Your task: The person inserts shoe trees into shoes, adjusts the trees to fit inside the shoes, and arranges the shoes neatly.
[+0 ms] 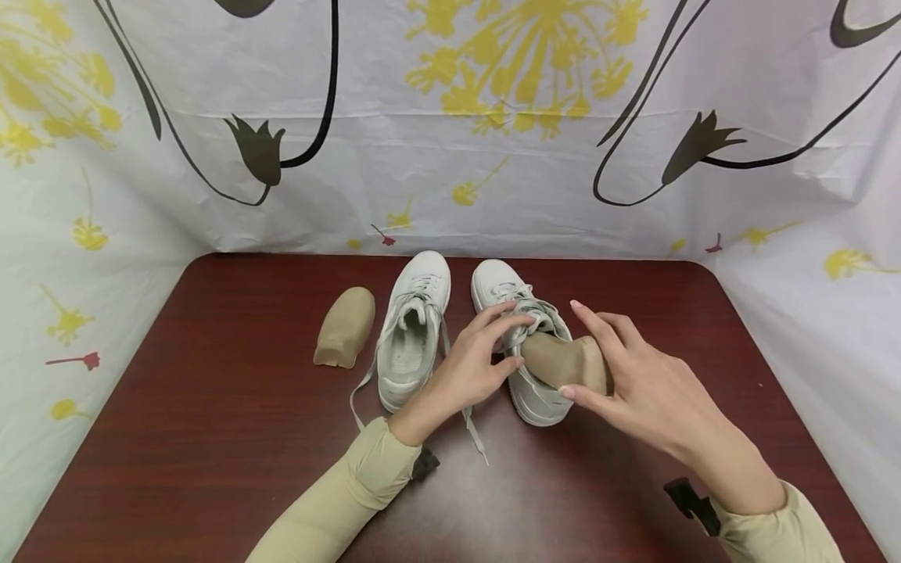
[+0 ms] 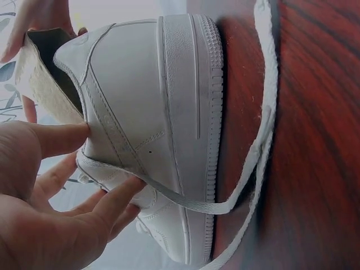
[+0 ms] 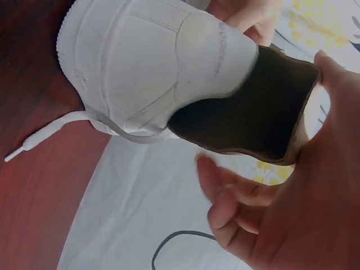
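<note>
A white lace-up sneaker (image 1: 536, 400) stands right of centre on the table, toe pointing away. My left hand (image 1: 473, 361) holds it by the opening, the thumb at the collar and the fingers over the tongue and laces. A brown moulded-pulp shoe insert (image 1: 552, 358) sits partly in that sneaker, its wide heel end sticking out. Around this end my right hand (image 1: 655, 395) grips the insert, with thumb and fingers on opposite sides. From the right wrist view, the insert's dark hollow side (image 3: 247, 112) shows between the sneaker's heel and the palm.
Left of it stands the other white sneaker (image 1: 431, 270), open inside, its loose laces trailing onto the table. A second brown insert (image 1: 346, 324) lies farther left. Behind the dark red table (image 1: 211, 407) hangs a white curtain (image 1: 394, 180) with yellow and black floral print.
</note>
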The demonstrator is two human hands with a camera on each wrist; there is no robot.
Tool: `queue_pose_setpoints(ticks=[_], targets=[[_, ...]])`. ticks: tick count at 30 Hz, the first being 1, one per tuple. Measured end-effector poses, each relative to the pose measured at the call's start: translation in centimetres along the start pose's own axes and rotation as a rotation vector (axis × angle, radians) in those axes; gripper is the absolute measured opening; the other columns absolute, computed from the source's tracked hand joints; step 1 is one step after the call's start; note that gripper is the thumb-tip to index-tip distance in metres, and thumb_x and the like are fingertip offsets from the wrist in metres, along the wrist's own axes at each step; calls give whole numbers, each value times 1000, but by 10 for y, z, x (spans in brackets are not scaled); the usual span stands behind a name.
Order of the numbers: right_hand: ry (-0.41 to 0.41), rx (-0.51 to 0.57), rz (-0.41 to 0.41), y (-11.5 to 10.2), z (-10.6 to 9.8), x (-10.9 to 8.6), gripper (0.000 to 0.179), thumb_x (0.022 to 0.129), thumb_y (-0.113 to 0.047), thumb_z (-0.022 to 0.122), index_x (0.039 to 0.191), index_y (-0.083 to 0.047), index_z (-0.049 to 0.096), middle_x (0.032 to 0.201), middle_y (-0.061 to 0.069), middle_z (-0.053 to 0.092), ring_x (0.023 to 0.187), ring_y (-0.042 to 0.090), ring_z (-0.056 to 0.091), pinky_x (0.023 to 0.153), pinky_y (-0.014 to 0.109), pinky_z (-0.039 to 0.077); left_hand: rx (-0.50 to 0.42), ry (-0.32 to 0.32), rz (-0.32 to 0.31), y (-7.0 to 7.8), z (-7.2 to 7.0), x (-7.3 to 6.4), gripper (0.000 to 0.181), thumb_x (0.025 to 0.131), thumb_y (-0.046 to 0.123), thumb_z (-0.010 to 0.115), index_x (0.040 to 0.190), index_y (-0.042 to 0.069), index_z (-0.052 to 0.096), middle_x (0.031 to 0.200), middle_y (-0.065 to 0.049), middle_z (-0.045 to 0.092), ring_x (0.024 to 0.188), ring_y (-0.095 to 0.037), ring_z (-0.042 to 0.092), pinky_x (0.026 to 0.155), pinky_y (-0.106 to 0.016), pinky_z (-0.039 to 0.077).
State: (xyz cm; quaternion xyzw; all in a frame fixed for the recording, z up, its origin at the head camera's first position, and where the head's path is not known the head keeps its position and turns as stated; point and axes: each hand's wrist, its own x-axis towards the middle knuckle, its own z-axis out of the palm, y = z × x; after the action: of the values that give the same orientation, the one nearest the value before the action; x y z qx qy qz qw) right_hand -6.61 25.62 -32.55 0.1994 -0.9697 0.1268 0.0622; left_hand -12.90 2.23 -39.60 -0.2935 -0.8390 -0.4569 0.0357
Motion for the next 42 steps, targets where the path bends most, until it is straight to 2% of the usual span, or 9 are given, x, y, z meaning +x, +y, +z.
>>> queue_pose_setpoints(ticks=[3, 5, 7, 10, 14, 28, 32, 38, 42], targets=[[-28, 135, -70, 6, 2, 2, 103, 82, -49, 78, 160, -31, 13, 158, 0, 29, 125, 23, 52, 82, 37, 53, -4, 0, -3, -1, 0, 0, 54, 86, 8, 77, 136, 20, 59, 152, -6, 42, 131, -20, 50, 102, -33, 46], [-67, 297, -140, 12, 4, 3, 104, 83, -34, 81, 161, -25, 12, 164, -2, 19, 145, 23, 28, 106, 30, 39, -12, -4, -6, -1, 0, -1, 54, 86, 8, 76, 136, 20, 59, 153, -6, 41, 130, -20, 51, 99, -30, 47], [-98, 460, -217, 19, 6, 4, 104, 82, -16, 82, 161, -18, 13, 165, 2, 14, 150, 21, 16, 115, 20, 21, -21, -10, -10, -1, 1, -1, 53, 87, 8, 76, 136, 19, 60, 153, -6, 41, 129, -20, 52, 97, -27, 48], [-109, 638, -313, 28, 12, 7, 101, 78, 3, 79, 158, -7, 19, 165, 10, 14, 150, 21, 14, 114, 16, 17, -30, -16, -14, -1, 1, -2, 53, 87, 8, 76, 136, 19, 59, 153, -6, 41, 128, -20, 52, 97, -26, 48], [-110, 742, -358, 34, 17, 11, 94, 75, 10, 77, 154, -1, 28, 164, 16, 15, 150, 24, 17, 112, 17, 22, -37, -18, -18, 0, 1, -2, 53, 87, 7, 76, 136, 19, 59, 153, -7, 40, 128, -20, 53, 97, -27, 49], [-157, 664, -253, 30, 10, 22, 87, 85, -3, 75, 157, -16, 28, 165, 0, 16, 150, 23, 17, 112, 17, 21, -43, -4, -14, 3, -2, 2, 50, 87, 3, 74, 134, 17, 62, 151, -7, 43, 124, -20, 56, 94, -28, 52], [-85, 745, -319, 29, 16, 24, 87, 80, 6, 74, 155, -7, 31, 163, 11, 18, 149, 28, 18, 111, 19, 24, -51, -10, -22, 2, -1, 2, 49, 88, 4, 74, 134, 18, 62, 152, -6, 42, 122, -21, 57, 94, -29, 52], [144, 1016, -387, 19, 21, 19, 65, 74, 14, 76, 133, 14, 49, 146, 39, 31, 137, 34, 37, 102, 25, 37, -88, -19, -30, 0, 0, 2, 49, 88, 3, 74, 133, 18, 62, 151, -7, 41, 122, -21, 56, 91, -28, 53], [120, 1049, -375, 26, 26, 15, 62, 78, 20, 68, 136, 16, 47, 148, 38, 29, 140, 37, 32, 105, 24, 36, -77, -26, -36, 1, -2, 2, 50, 88, 5, 75, 134, 19, 61, 152, -7, 41, 121, -21, 58, 90, -25, 53]])
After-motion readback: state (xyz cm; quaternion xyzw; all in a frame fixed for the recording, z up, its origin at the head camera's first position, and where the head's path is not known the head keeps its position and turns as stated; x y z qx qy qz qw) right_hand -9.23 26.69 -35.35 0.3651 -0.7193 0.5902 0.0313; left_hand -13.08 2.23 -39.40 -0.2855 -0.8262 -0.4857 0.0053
